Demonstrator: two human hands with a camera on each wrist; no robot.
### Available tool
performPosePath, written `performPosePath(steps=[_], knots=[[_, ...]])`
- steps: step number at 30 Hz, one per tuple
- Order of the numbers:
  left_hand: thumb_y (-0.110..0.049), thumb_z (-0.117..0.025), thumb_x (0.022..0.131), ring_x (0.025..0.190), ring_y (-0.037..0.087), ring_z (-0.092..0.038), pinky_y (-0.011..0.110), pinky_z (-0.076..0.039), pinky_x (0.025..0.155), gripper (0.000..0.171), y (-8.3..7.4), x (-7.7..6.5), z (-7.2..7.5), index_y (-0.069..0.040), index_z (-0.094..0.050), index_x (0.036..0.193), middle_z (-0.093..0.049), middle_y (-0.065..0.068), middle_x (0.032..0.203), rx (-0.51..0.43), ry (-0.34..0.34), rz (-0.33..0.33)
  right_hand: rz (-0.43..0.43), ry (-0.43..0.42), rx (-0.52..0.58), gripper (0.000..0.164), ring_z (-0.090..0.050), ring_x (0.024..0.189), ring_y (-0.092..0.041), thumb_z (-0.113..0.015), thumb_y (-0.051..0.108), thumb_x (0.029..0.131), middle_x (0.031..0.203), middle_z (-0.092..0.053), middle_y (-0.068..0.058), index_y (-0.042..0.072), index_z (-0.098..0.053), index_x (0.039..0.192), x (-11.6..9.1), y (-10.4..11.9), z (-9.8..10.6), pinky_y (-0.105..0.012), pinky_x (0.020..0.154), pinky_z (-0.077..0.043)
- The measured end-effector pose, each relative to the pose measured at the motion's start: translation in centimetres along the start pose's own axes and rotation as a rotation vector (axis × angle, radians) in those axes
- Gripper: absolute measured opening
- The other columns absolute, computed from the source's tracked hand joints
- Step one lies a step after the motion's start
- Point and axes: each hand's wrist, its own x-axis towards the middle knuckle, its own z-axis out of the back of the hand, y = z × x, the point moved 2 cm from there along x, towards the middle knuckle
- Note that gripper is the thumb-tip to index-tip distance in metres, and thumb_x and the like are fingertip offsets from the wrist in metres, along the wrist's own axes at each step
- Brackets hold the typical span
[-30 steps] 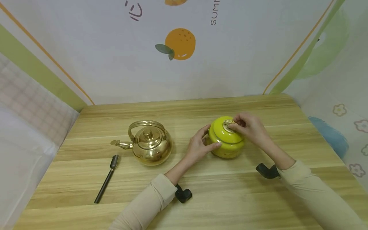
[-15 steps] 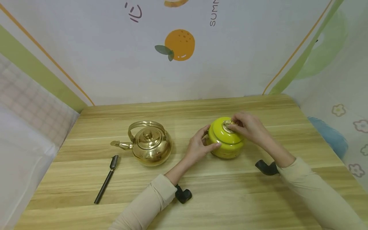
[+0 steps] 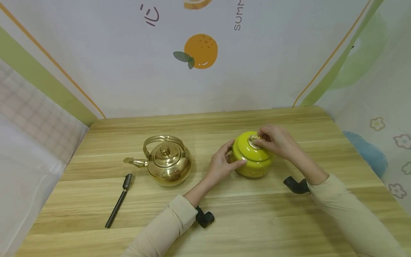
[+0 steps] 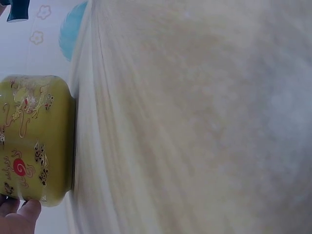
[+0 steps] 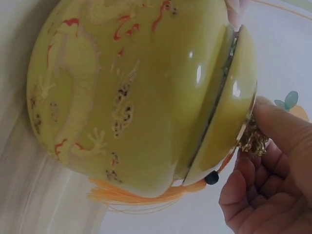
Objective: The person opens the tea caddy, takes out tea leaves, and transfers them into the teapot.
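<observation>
A yellow lidded jar (image 3: 253, 167) with dragon decoration stands on the wooden table, right of the middle. My left hand (image 3: 221, 159) holds its left side, thumb in front and fingers behind. At the top, my right hand (image 3: 277, 142) pinches the ornate gold knob (image 5: 253, 139) of the yellow lid (image 3: 246, 145). In the right wrist view a narrow gap shows between the lid and the jar's body (image 5: 146, 97). An orange tassel (image 5: 131, 192) hangs beside the jar there. The left wrist view shows fingertips (image 4: 30, 210) against the jar's decorated wall.
Left of the jar stands a brass kettle (image 3: 171, 171) with an arched handle, its spout pointing left. A dark-handled tool (image 3: 117, 207) with a small curved head lies near it. Black wrist devices (image 3: 205, 218) sit at both sleeves. A printed cloth (image 3: 257, 71) hangs behind the table.
Both hands keep their places on the jar and its knob. The right wrist has shifted very slightly up and left; the view itself has tilted a little.
</observation>
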Motion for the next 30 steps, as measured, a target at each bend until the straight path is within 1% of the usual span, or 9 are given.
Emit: performPosePath(steps=[2,6,9,16,22,28,30], knots=[[-0.002,-0.071,0.082,0.136,0.033,-0.033,0.043,-0.036,0.109,0.072,-0.8,-0.3,0.1,0.008,-0.031,0.141,-0.035,0.022,0.146,0.0,0.001,-0.002,-0.009,0.011,0.004,0.016,-0.042,0.062,-0.014,-0.072,0.01,0.082,0.067,-0.051,-0.003,0.004,-0.059,0.077,0.1,-0.1,0.0,-0.023,0.053,-0.034],[-0.002,-0.071,0.082,0.136,0.034,-0.033,0.044,-0.035,0.11,0.071,-1.2,-0.5,0.1,0.008,-0.032,0.141,-0.035,0.022,0.146,-0.003,-0.001,-0.003,-0.018,0.025,0.006,0.017,-0.042,0.061,-0.014,-0.073,0.011,0.082,0.067,-0.051,-0.002,0.004,-0.059,0.077,0.2,-0.3,0.0,-0.023,0.052,-0.035],[-0.002,-0.071,0.082,0.136,0.033,-0.033,0.042,-0.035,0.11,0.072,-1.2,-0.5,0.1,0.007,-0.032,0.141,-0.034,0.021,0.147,-0.008,0.001,0.0,-0.021,0.029,0.026,0.017,-0.042,0.061,-0.013,-0.073,0.011,0.082,0.066,-0.052,-0.002,0.004,-0.059,0.076,0.3,-0.4,0.0,-0.022,0.052,-0.035],[-0.001,-0.071,0.081,0.137,0.03,-0.033,0.04,-0.036,0.11,0.073,-1.2,-0.5,0.1,0.005,-0.031,0.142,-0.034,0.019,0.148,-0.027,0.013,0.011,-0.034,0.025,0.129,0.018,-0.042,0.058,-0.012,-0.073,0.012,0.082,0.065,-0.053,-0.002,0.005,-0.059,0.074,0.3,-0.9,-0.1,-0.02,0.049,-0.036],[-0.002,-0.071,0.081,0.137,0.031,-0.032,0.041,-0.036,0.11,0.072,-1.3,-0.6,0.0,0.005,-0.032,0.142,-0.034,0.02,0.147,-0.016,0.006,0.014,-0.047,0.011,0.15,0.019,-0.041,0.056,-0.01,-0.073,0.013,0.082,0.063,-0.05,-0.001,0.005,-0.059,0.073,0.2,-1.1,-0.4,-0.019,0.047,-0.033],[-0.002,-0.071,0.081,0.137,0.031,-0.032,0.042,-0.035,0.11,0.072,-1.2,-0.5,0.0,0.006,-0.032,0.141,-0.034,0.02,0.147,-0.02,0.004,0.008,-0.034,-0.037,0.174,0.019,-0.04,0.055,-0.008,-0.074,0.009,0.08,0.062,-0.049,-0.001,0.004,-0.058,0.072,0.0,-1.3,-0.8,-0.018,0.047,-0.033],[-0.003,-0.072,0.081,0.137,0.03,-0.032,0.041,-0.035,0.11,0.073,-0.1,-0.1,-0.1,0.004,-0.032,0.142,-0.034,0.019,0.148,-0.023,-0.001,0.005,-0.035,-0.053,0.175,0.018,-0.04,0.056,-0.008,-0.075,0.008,0.079,0.063,-0.05,-0.001,0.003,-0.059,0.072,0.0,-1.4,-0.9,-0.018,0.047,-0.034]])
